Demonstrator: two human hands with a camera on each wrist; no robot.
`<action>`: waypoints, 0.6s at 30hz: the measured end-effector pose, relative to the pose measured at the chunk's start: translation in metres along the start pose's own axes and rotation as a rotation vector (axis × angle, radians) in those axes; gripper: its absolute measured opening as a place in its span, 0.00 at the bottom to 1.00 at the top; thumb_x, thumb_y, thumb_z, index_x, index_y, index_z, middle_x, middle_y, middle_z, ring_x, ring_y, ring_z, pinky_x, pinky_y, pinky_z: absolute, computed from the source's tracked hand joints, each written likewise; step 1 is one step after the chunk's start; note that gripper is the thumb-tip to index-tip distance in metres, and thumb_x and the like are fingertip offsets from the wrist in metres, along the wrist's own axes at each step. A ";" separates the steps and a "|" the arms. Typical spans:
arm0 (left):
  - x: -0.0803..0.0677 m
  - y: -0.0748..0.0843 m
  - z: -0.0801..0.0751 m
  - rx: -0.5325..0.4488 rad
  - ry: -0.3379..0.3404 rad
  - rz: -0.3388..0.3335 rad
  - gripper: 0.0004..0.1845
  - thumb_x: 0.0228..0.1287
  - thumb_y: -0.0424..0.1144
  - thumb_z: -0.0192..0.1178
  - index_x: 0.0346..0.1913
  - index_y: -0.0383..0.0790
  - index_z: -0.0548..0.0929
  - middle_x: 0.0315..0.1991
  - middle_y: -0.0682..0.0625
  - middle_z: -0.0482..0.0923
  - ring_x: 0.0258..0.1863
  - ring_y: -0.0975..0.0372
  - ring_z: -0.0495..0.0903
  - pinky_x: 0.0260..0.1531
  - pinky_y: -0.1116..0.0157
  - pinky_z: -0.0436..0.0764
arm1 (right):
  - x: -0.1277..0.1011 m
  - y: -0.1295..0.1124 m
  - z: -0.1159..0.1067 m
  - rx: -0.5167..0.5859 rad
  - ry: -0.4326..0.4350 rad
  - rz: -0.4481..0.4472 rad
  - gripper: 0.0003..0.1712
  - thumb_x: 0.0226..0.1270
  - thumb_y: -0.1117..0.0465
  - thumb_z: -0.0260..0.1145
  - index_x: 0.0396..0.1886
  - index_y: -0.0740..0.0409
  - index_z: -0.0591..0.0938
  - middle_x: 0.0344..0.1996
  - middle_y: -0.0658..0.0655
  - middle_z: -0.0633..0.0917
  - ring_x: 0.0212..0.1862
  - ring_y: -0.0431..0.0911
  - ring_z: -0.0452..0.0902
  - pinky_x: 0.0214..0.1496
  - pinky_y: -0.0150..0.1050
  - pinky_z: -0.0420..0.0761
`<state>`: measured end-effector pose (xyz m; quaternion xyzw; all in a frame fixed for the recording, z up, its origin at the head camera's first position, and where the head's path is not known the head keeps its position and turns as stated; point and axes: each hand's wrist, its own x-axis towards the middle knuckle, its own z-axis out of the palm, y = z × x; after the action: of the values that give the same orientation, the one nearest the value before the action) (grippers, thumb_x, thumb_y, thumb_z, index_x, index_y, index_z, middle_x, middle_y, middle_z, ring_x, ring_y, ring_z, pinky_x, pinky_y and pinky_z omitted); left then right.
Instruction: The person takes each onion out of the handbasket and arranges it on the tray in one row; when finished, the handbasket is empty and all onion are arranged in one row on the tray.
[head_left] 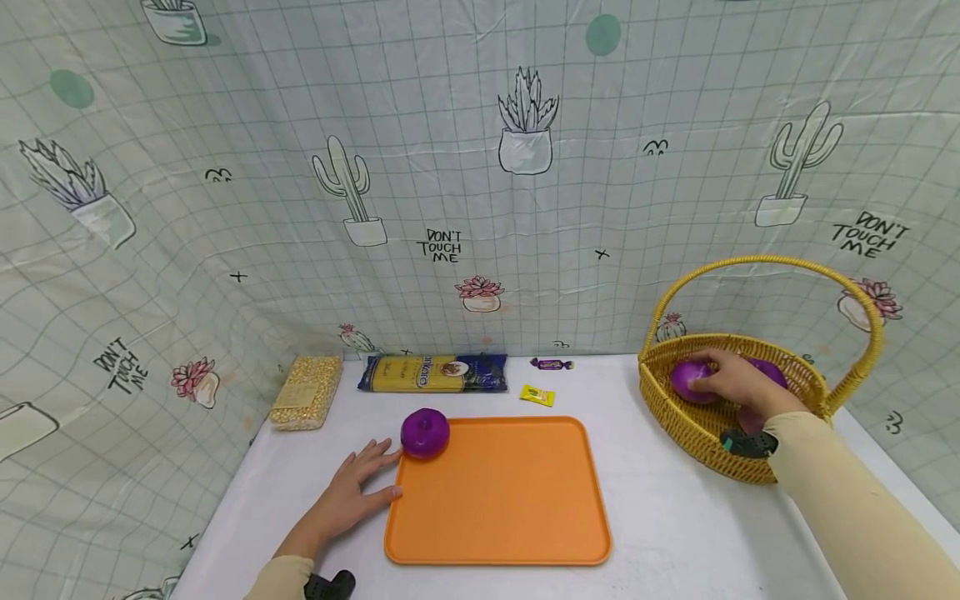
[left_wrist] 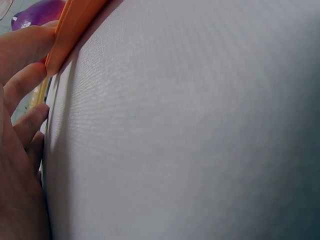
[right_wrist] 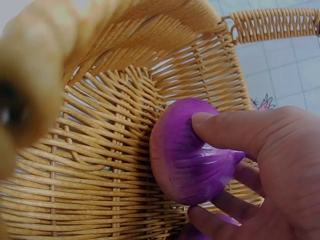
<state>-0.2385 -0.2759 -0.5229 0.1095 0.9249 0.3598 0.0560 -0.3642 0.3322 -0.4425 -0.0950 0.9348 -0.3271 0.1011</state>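
Note:
My right hand [head_left: 733,382] is inside the yellow wicker basket [head_left: 686,429], gripping a purple onion [right_wrist: 187,155] with the thumb on one side and the fingers around the other. More purple [head_left: 771,372] shows beside that hand in the basket, partly hidden by the wrist. At the left, my left hand [head_left: 341,504] lies with spread fingers against the left edge of the orange tray [head_left: 498,492]. Another purple onion [head_left: 425,433] sits on the tray's back left corner, close to the left fingertips.
Behind the tray lie a yellow and blue pasta packet [head_left: 433,373], a purple-wrapped candy [head_left: 552,364] and a yellow-wrapped candy [head_left: 537,395]. A bag of yellowish kernels [head_left: 306,393] lies at the back left. The basket's tall handle [head_left: 765,260] arches over the right arm.

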 end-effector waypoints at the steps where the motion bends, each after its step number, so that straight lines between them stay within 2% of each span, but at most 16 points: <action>1: 0.000 0.000 0.000 -0.001 -0.001 0.001 0.34 0.65 0.54 0.69 0.70 0.42 0.77 0.76 0.39 0.62 0.79 0.42 0.48 0.76 0.39 0.37 | 0.000 0.000 0.000 -0.004 -0.002 0.002 0.36 0.75 0.60 0.64 0.72 0.76 0.62 0.62 0.84 0.68 0.61 0.76 0.67 0.59 0.70 0.74; 12: 0.000 0.002 -0.001 -0.010 -0.003 -0.005 0.34 0.65 0.53 0.69 0.70 0.42 0.77 0.77 0.39 0.62 0.79 0.42 0.48 0.76 0.39 0.37 | 0.000 0.001 0.002 0.003 -0.027 0.058 0.41 0.73 0.57 0.66 0.74 0.73 0.58 0.64 0.84 0.64 0.63 0.78 0.64 0.61 0.73 0.71; 18: 0.000 0.002 -0.001 -0.021 0.000 -0.006 0.34 0.65 0.52 0.70 0.69 0.41 0.77 0.76 0.39 0.62 0.79 0.42 0.48 0.76 0.39 0.36 | 0.000 0.001 0.002 -0.023 -0.014 0.052 0.41 0.72 0.56 0.67 0.73 0.73 0.60 0.63 0.85 0.65 0.62 0.79 0.64 0.61 0.73 0.71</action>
<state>-0.2379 -0.2752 -0.5212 0.1063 0.9213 0.3695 0.0583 -0.3635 0.3322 -0.4448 -0.0740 0.9399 -0.3129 0.1149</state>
